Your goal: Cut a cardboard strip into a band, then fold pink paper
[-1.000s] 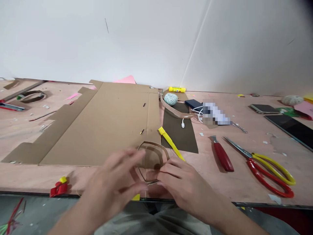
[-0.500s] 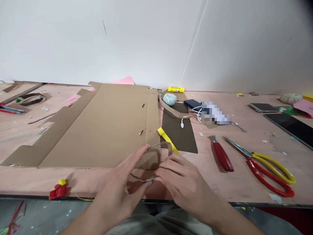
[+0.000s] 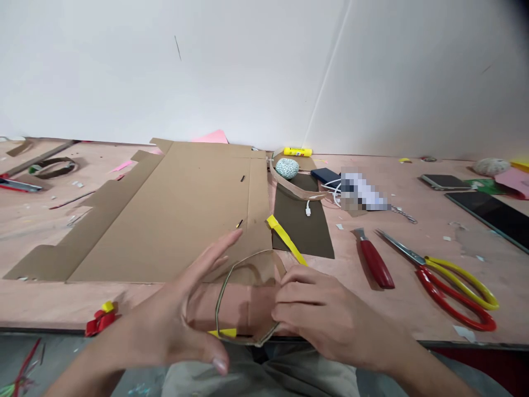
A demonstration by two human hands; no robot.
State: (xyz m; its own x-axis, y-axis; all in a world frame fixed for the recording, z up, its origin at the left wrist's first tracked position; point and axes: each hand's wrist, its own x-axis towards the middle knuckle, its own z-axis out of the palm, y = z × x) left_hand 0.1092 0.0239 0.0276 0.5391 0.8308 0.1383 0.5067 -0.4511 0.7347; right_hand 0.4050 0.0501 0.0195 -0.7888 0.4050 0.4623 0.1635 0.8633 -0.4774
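A thin cardboard strip bent into a loop point(image 3: 266, 334) is at the front edge of the table, its edge standing up toward me. My right hand point(image 3: 320, 309) pinches the loop's right side, fingers closed over it. On the other side, my left hand point(image 3: 176, 317) is spread wide, thumb and fingers apart around the left of the loop without gripping it. A bit of yellow strip point(image 3: 226, 333) shows low by the loop's near-left edge. Just beyond the loop, another yellow strip point(image 3: 287, 240) lies across dark card point(image 3: 303, 220).
A large flat cardboard sheet point(image 3: 177, 209) covers the table's left-centre. To the right lie a red-handled knife point(image 3: 377, 264), scissors point(image 3: 458, 292) and a dark phone point(image 3: 491, 218). A glue stick point(image 3: 297, 151) and a speckled ball point(image 3: 286, 168) sit at the back.
My left hand has come off the loop and moved left, opening wide. The loop has widened and come nearer to me, with my right hand still on its right side.
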